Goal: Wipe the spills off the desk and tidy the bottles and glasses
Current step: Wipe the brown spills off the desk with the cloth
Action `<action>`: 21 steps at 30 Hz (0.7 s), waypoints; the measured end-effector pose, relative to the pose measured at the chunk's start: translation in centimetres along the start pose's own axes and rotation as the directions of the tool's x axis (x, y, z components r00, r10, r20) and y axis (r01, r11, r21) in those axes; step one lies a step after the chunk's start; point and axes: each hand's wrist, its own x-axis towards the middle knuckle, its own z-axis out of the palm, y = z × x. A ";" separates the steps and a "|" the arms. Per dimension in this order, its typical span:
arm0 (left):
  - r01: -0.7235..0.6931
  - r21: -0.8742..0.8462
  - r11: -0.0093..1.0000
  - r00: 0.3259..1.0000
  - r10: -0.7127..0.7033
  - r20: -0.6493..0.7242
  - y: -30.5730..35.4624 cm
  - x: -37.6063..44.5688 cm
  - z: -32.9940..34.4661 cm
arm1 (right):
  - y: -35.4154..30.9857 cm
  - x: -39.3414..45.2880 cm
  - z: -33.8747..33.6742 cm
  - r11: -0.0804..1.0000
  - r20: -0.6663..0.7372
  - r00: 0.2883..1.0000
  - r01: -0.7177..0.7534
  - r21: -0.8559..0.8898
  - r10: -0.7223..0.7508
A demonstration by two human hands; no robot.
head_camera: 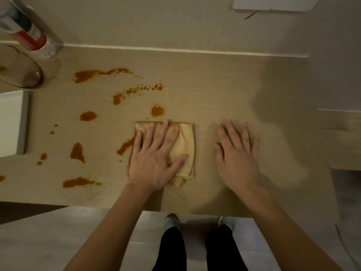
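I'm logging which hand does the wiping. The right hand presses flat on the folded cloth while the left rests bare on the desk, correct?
Reversed. The head view shows the left hand flat on the folded cloth; the right hand rests bare on the desk.

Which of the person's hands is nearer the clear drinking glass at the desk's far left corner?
Left. The left hand presses flat on the folded yellowish cloth, right of the clear drinking glass; the right hand lies flat on the bare wooden desk, farther right.
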 end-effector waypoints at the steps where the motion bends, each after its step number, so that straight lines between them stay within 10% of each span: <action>1: -0.002 -0.002 1.000 1.000 0.002 -0.001 -0.4 0.0 0.0 | -0.3 -0.1 0.0 1.000 0.005 1.000 0.004 0.000 -0.004; 21: -0.088 0.023 0.996 0.996 0.088 -0.004 -3.3 -0.9 -0.1 | -6.0 -1.7 1.0 0.990 0.069 0.992 0.113 -0.080 -0.107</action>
